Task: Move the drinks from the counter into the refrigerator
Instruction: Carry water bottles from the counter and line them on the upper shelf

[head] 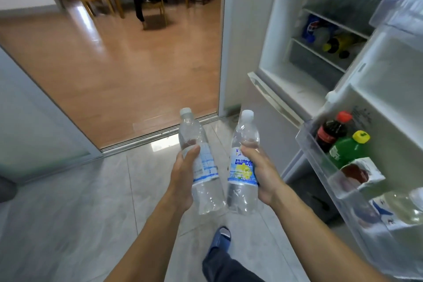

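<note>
- Left hand (pixel 183 174) grips one clear water bottle (pixel 201 167); right hand (pixel 263 174) grips the labelled bottle (pixel 243 165), both mid-air over the floor beside the open refrigerator (pixel 320 52).
- Caps up, long axes near upright, tops tilting apart.
- Risk: the crowded door shelf (pixel 338 181) could block entry and knock a bottle loose.

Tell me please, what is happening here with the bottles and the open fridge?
A person stands in front of the open refrigerator with a clear drink bottle in each hand. The left hand grips the left bottle around its label, and the right hand grips the right bottle the same way. Neither bottle is inside yet. The door shelf already holds a cola bottle and a green bottle, and more drinks lie on an inner shelf.
</note>
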`<state>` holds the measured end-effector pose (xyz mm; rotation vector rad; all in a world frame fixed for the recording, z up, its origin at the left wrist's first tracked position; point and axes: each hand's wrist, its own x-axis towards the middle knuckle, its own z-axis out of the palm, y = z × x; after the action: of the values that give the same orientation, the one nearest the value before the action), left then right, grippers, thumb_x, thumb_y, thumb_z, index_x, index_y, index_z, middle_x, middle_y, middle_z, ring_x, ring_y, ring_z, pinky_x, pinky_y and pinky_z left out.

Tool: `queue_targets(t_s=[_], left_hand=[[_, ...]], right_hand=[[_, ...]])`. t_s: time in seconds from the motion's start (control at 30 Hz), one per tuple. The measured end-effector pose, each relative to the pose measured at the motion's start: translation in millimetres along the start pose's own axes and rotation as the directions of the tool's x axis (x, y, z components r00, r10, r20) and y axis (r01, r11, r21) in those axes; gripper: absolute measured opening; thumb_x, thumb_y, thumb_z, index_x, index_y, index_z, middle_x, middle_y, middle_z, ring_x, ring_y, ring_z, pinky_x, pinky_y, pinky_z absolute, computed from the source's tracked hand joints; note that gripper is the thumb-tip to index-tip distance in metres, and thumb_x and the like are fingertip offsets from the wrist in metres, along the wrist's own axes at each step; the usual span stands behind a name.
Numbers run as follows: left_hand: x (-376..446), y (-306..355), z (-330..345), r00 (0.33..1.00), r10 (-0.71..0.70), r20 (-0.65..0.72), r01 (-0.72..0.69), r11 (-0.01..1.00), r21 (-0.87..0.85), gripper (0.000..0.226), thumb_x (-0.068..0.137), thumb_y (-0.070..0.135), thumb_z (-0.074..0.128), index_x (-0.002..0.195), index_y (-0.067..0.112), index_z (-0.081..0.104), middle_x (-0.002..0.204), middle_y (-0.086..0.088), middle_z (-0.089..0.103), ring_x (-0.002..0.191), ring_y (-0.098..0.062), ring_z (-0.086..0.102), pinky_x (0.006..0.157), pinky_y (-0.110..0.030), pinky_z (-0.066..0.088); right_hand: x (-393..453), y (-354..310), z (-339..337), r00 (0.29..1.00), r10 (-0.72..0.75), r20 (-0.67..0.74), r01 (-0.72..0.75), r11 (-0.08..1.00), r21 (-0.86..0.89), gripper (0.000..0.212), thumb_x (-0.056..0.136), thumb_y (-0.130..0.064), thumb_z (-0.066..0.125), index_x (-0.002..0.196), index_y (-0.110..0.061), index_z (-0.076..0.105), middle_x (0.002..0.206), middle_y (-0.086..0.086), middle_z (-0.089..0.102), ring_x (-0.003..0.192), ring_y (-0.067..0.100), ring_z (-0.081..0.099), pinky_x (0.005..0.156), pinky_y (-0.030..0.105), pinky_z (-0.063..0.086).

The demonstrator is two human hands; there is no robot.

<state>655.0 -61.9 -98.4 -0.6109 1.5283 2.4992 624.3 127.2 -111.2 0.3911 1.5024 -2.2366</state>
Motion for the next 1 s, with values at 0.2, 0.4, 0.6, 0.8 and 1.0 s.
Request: queue_targets(t_s=[0.2,0.4,0.6,0.8,1.0], left_hand=[[96.2,50.4,35.0,0.998,-0.009,0.059,0.007,0.999,0.04,0.075,0.075,0.04,0.067,0.139,0.008,0.045,0.103,-0.02,0.06,0.088,-0.036,0.062,0.069,-0.041,0.055],[183.3,83.3,76.6,0.992,-0.078,0.102,0.071,0.995,0.073,0.073,0.073,0.042,0.071,0.137,0.015,0.049,0.104,-0.018,0.063,0.095,-0.038,0.064,0.071,-0.042,0.055],[257.5,92.5,110.0,0.971,-0.155,0.185,0.13,0.982,0.139,0.066,0.073,0.043,0.07,0.13,0.014,0.054,0.102,-0.021,0.068,0.087,-0.036,0.068,0.07,-0.042,0.056],[336.2,105.2,132.2,0.921,-0.249,0.299,0.185,0.956,0.226,0.067,0.067,0.047,0.074,0.125,0.019,0.056,0.104,-0.02,0.066,0.088,-0.036,0.067,0.078,-0.047,0.055],[412.2,137.6,168.5,0.846,-0.296,0.443,0.155,0.932,0.327,0.057,0.062,0.05,0.077,0.112,0.028,0.061,0.099,-0.013,0.067,0.082,-0.031,0.067,0.077,-0.051,0.058]], right_hand=[[85.1,-60.0,5.9,0.997,-0.055,-0.056,0.058,0.997,0.057,0.059,0.069,-0.035,0.079,0.123,-0.027,0.059,0.096,0.014,0.074,0.082,0.028,0.073,0.073,0.045,0.059],[148.7,-113.0,-4.7,0.988,-0.069,-0.141,0.084,0.991,0.102,0.066,0.065,-0.039,0.082,0.124,-0.023,0.057,0.09,0.014,0.074,0.076,0.027,0.073,0.065,0.038,0.058],[195.1,-141.6,-25.5,0.965,-0.05,-0.259,0.088,0.987,0.137,0.068,0.069,-0.039,0.082,0.129,-0.021,0.054,0.097,0.018,0.072,0.081,0.031,0.072,0.071,0.041,0.058],[233.9,-167.0,-34.3,0.905,-0.092,-0.415,0.176,0.97,0.169,0.063,0.072,-0.034,0.078,0.128,-0.015,0.054,0.091,0.017,0.073,0.076,0.029,0.073,0.066,0.039,0.058],[266.3,-200.5,-25.7,0.771,-0.136,-0.622,0.315,0.93,0.187,0.048,0.078,-0.031,0.077,0.122,-0.023,0.059,0.098,0.017,0.072,0.078,0.029,0.071,0.071,0.043,0.058]])
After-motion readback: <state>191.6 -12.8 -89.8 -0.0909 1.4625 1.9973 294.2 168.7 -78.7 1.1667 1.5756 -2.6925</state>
